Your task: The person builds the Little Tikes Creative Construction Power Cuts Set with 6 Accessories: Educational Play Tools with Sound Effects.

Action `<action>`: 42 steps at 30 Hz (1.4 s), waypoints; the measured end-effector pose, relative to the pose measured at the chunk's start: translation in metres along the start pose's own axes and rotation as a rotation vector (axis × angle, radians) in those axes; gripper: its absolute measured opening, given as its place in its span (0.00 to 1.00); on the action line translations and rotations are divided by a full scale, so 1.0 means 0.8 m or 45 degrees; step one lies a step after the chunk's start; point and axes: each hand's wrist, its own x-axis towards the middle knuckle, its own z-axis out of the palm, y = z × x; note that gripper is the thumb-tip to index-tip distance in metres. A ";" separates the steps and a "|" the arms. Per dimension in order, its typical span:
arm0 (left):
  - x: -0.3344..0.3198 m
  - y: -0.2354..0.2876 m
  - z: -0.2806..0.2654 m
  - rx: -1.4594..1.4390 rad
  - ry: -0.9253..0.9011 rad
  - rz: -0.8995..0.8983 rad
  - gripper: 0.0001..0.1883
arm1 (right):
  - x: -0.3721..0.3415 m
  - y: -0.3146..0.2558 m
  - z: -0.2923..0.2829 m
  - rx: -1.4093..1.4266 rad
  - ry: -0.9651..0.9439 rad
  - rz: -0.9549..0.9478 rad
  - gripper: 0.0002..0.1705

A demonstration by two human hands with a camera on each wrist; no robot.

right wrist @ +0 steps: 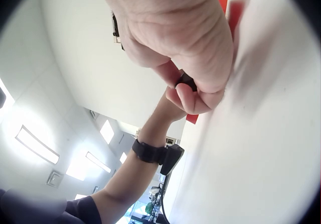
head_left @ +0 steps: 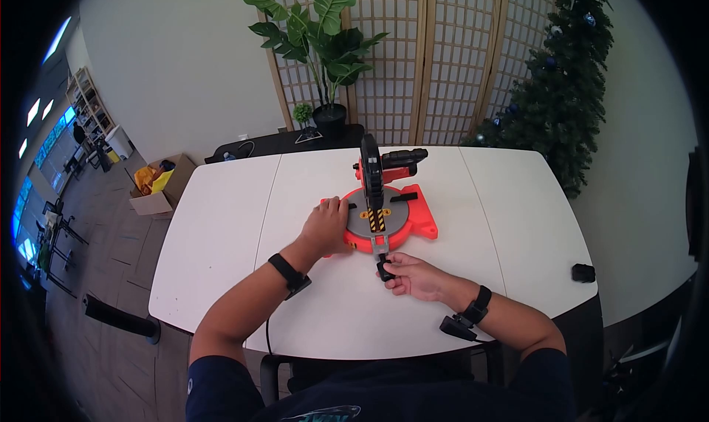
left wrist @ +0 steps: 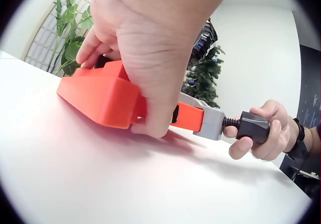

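A red toy miter saw (head_left: 422, 214) with a grey round plate, a black blade guard and a black handle stands on the white table. My left hand (head_left: 325, 226) grips the left side of its red base (left wrist: 108, 101), with the thumb low on the edge and the fingers over the top. At the front, my right hand (head_left: 417, 277) pinches the black knob (left wrist: 253, 127) between thumb and fingers. A spring-like black shaft joins the knob to the grey bracket (left wrist: 213, 123). In the right wrist view the curled fingers mostly hide the knob (right wrist: 186, 82).
The white table (head_left: 221, 222) extends around the saw. A small black object (head_left: 583, 273) lies at its right edge. Behind stand a potted plant (head_left: 329, 118), a folding screen and a decorated tree (head_left: 550, 97). A cardboard box (head_left: 175, 189) sits at the left.
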 end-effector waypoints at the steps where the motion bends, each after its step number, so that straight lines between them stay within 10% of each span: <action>1: 0.001 -0.002 0.000 0.039 0.032 0.019 0.54 | 0.000 0.002 0.000 0.019 0.027 -0.020 0.09; 42: 0.004 -0.001 -0.012 0.023 -0.010 -0.010 0.52 | -0.007 -0.017 -0.003 0.145 0.033 0.016 0.13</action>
